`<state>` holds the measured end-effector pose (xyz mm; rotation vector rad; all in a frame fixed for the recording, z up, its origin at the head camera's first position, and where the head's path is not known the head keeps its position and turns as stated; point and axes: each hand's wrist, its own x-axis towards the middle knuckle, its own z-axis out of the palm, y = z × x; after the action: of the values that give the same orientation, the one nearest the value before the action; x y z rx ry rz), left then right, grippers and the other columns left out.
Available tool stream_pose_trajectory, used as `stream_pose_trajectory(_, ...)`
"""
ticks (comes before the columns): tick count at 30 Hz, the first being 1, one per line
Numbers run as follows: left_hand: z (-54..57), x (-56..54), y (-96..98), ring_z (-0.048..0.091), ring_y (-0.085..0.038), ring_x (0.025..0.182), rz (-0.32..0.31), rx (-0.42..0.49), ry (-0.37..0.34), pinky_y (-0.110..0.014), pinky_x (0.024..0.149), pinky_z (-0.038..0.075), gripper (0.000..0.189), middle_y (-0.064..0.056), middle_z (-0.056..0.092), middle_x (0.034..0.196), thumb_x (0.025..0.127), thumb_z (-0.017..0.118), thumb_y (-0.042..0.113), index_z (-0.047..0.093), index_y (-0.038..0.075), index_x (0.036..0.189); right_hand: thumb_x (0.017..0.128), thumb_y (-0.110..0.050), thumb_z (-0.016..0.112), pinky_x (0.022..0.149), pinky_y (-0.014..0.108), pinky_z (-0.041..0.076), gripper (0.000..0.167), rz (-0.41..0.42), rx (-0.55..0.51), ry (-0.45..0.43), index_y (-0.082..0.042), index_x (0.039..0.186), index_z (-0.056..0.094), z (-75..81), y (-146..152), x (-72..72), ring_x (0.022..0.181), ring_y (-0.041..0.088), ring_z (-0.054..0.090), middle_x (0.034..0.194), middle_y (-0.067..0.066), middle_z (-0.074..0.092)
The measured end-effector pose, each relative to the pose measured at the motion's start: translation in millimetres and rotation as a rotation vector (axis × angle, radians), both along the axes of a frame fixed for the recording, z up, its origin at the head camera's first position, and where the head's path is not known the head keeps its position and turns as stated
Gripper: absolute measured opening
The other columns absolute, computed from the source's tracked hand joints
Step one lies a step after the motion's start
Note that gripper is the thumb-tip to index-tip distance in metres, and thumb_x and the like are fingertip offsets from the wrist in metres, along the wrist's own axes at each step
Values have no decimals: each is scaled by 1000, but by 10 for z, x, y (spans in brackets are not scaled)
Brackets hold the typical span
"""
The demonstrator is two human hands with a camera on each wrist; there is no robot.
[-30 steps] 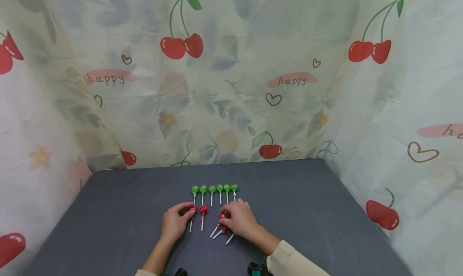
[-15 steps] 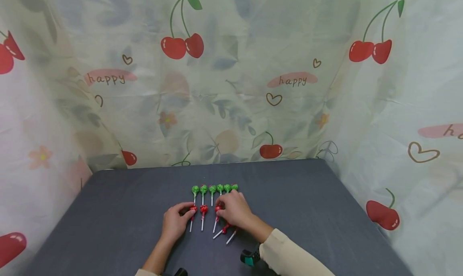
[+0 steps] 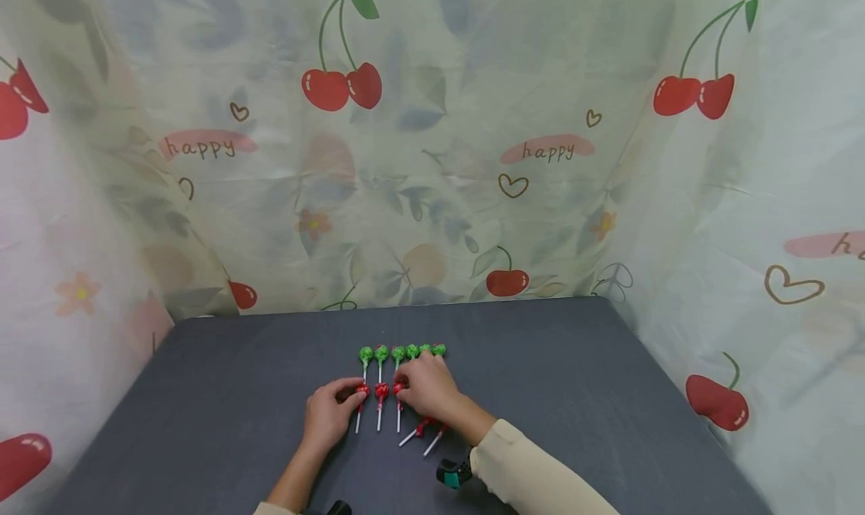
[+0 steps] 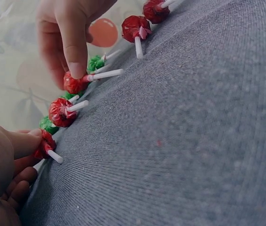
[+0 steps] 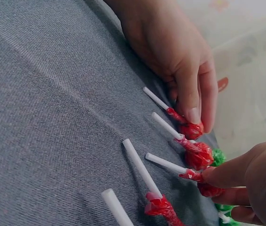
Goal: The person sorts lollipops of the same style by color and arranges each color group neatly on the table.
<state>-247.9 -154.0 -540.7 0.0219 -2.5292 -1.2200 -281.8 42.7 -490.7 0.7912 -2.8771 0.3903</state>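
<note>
My left hand pinches the head of the leftmost red lollipop between thumb and fingers. Beside it lies a second red lollipop, untouched, its white stick toward me. With thumb and fingertips, my right hand pinches a third red lollipop by its wrapped head, just right of the second. Its stick points toward me, roughly in line with the other two. Behind them runs a row of several green lollipops, partly covered by the right hand at its right end.
Two more red lollipops lie slanted under the right wrist, one nearer the middle and one farther right. Dark grey cloth covers the table. A cherry-patterned curtain encloses the back and sides.
My right hand has moved left and slightly away from me, bringing the third red lollipop out of the loose group to beside the second and turning it straighter. The left hand has stayed put.
</note>
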Motion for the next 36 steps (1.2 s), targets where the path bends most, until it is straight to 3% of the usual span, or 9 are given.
stream_pose_trajectory(14,-3,0,2,62,-16,77,0,2,-1,-38,73,46,21,1,70,84,81,80,15,77,14,102,82,-30,78,78,35,39,12,-8,20,-11,-25,93,77,-77,2,-27,88,16,52,84,-14,66)
stream_pose_trajectory(26,1,-4,4,61,-16,77,0,-5,-3,-38,73,45,22,2,70,84,80,80,15,77,14,102,81,-31,79,76,35,37,16,-30,-13,-3,-25,95,76,-79,13,-27,82,13,49,76,-15,61)
stream_pose_trajectory(36,7,3,8,62,-17,78,4,-4,-3,-39,74,45,22,2,70,84,80,80,15,77,14,102,81,-32,79,81,40,38,20,-53,-65,28,-24,99,77,20,58,-5,81,13,50,81,-9,65)
